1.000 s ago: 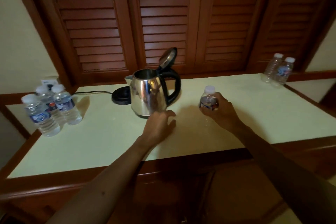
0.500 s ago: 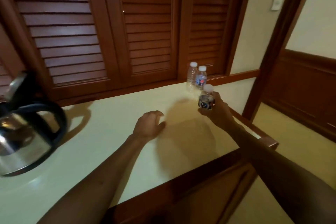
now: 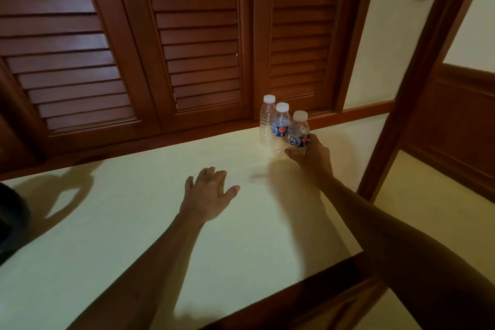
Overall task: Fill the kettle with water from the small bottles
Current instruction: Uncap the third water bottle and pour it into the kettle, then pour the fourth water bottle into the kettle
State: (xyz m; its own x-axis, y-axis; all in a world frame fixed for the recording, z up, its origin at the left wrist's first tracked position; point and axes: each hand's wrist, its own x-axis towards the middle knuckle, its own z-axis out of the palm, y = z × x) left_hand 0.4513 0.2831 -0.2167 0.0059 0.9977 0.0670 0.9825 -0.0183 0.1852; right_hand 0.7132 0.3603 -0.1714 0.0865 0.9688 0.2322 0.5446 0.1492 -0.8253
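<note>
Room: louvered wooden doors [image 3: 187,43] behind a pale surface [image 3: 150,211].
Right hand [image 3: 312,157]: wrapped round a capped bottle [image 3: 298,131], just beside two standing bottles [image 3: 274,123].
Left hand [image 3: 209,193]: empty, fingers spread, nearer the camera than the bottles.
Kettle [image 3: 10,225]: barely visible, far left of the bottles.
Risk: a careless set-down could topple the neighbours.

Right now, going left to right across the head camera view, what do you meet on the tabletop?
Kettle edge → left hand → unlabelled bottle → blue-labelled bottle → bottle held by the right hand → right hand.
</note>
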